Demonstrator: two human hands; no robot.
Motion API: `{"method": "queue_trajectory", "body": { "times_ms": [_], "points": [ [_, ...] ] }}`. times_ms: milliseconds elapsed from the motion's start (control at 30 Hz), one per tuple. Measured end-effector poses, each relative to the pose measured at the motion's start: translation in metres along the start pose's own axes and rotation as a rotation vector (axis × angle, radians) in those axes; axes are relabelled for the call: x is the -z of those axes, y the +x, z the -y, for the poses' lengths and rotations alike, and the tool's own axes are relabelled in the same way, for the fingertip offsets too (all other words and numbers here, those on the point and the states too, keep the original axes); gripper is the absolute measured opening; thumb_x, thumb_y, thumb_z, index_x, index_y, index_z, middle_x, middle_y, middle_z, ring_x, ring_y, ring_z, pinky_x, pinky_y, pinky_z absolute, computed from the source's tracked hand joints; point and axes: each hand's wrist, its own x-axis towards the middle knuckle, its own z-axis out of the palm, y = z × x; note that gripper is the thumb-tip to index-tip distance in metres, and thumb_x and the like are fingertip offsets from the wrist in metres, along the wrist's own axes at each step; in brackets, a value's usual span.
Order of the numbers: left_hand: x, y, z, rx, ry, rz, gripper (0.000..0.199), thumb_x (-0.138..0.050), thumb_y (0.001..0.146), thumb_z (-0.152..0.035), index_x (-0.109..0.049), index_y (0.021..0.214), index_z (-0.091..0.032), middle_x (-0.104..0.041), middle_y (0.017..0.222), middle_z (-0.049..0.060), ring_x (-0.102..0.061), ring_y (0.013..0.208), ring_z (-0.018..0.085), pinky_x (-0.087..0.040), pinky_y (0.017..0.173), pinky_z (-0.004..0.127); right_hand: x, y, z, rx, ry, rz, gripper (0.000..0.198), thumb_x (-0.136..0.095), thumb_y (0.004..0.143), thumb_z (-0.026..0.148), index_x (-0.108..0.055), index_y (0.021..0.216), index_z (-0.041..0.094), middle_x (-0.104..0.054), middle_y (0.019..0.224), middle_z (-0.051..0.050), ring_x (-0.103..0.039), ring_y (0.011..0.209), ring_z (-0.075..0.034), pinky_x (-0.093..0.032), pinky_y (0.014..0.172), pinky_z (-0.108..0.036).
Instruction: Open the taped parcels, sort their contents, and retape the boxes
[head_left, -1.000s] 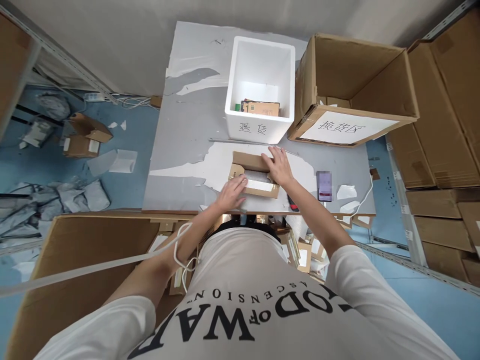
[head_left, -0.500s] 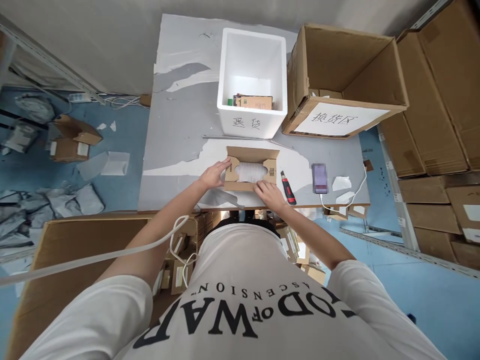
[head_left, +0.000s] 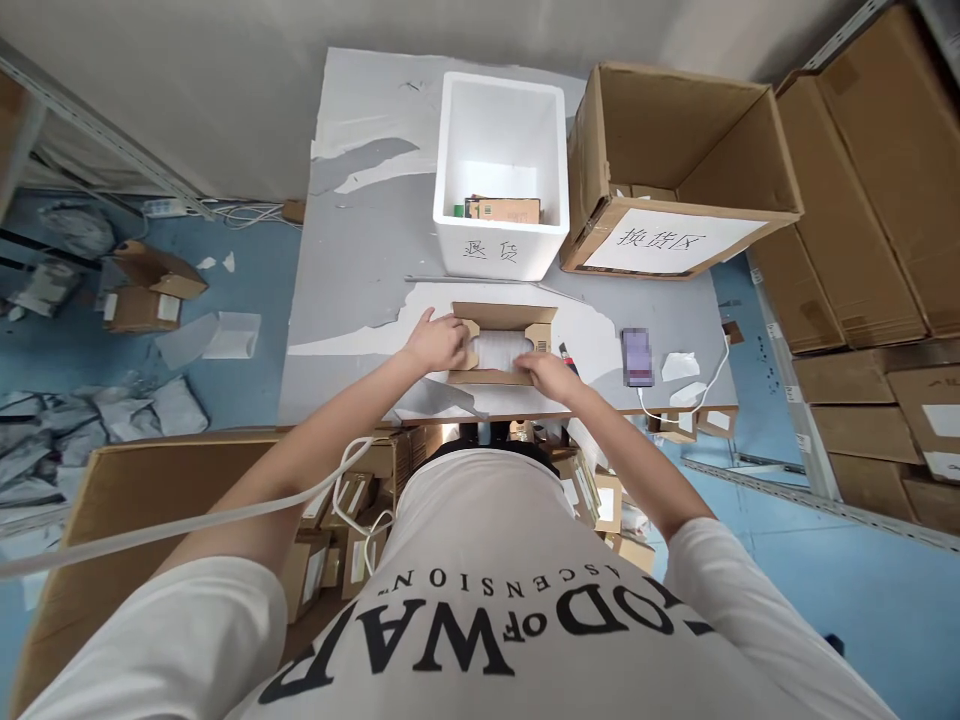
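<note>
A small open brown cardboard box (head_left: 504, 316) lies near the middle of the near edge of our grey-topped bench (head_left: 352, 250). From the left, our left hand (head_left: 441, 342) curls over the box's left end; we cannot tell whether its grip is clamped on the flap there. Beyond the box, toward the far edge, stands a tall white foam bin (head_left: 495, 268). A pale translucent item (head_left: 501, 350) lies inside the box. Our right hand (head_left: 551, 375) reaches over the near wall toward the right end; whether its grip is closed we cannot tell. Just beside its wrist, we see a red-and-black utility knife (head_left: 568, 357), partly hidden, then a slim purple-screened phone (head_left: 637, 357), a large open brown cardboard carton (head_left: 675, 125) toward the far right corner, and a white paper scrap (head_left: 680, 366) near the right edge.
</note>
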Motion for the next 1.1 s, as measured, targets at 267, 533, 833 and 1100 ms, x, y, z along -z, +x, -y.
{"method": "queue_trajectory", "body": {
  "times_ms": [267,533,833,1100],
  "points": [
    [-0.012,0.048,-0.051,-0.236,0.130,0.222,0.028,-0.059,0.081,-0.038,-0.075,0.082,-0.015,-0.073,0.091,0.015,-0.065,0.094,0.030,-0.036,0.097,0.046,0.011,0.060,0.008,-0.043,-0.373,0.249,0.033,-0.044,0.084,0.008,-0.074,0.097,0.011,-0.070,0.105,-0.020,-0.066,0.097,-0.031,-0.047,0.088,-0.045],
    [-0.034,0.023,-0.034,0.235,0.029,-0.106,0.082,-0.053,0.071,-0.076,-0.061,0.128,-0.018,-0.056,0.134,0.018,-0.029,0.136,0.049,0.000,0.108,0.074,-0.018,0.025,-0.015,-0.434,-0.257,-0.088,0.092,-0.044,0.079,0.073,-0.047,0.138,0.003,-0.043,0.142,-0.031,-0.036,0.132,-0.048,-0.028,0.101,-0.068],
    [-0.067,-0.010,-0.031,0.386,-0.263,-0.087,0.147,-0.068,0.050,-0.080,0.003,0.152,-0.002,-0.005,0.158,0.029,-0.006,0.147,0.041,-0.018,0.115,0.056,-0.050,-0.010,-0.031,-0.378,0.189,-0.185,0.128,-0.057,0.072,0.075,0.009,0.151,0.001,0.007,0.158,-0.027,0.004,0.149,-0.033,-0.020,0.116,-0.050],
    [-0.072,-0.009,-0.032,0.440,-0.374,-0.110,0.151,-0.075,0.045,-0.075,0.005,0.152,-0.004,-0.004,0.159,0.025,-0.005,0.148,0.037,-0.015,0.118,0.050,-0.014,-0.012,-0.015,-0.451,0.078,-0.150,0.100,-0.048,0.082,0.069,-0.018,0.152,0.004,-0.006,0.159,-0.026,-0.002,0.148,-0.039,-0.010,0.113,-0.064]
  ]
}}
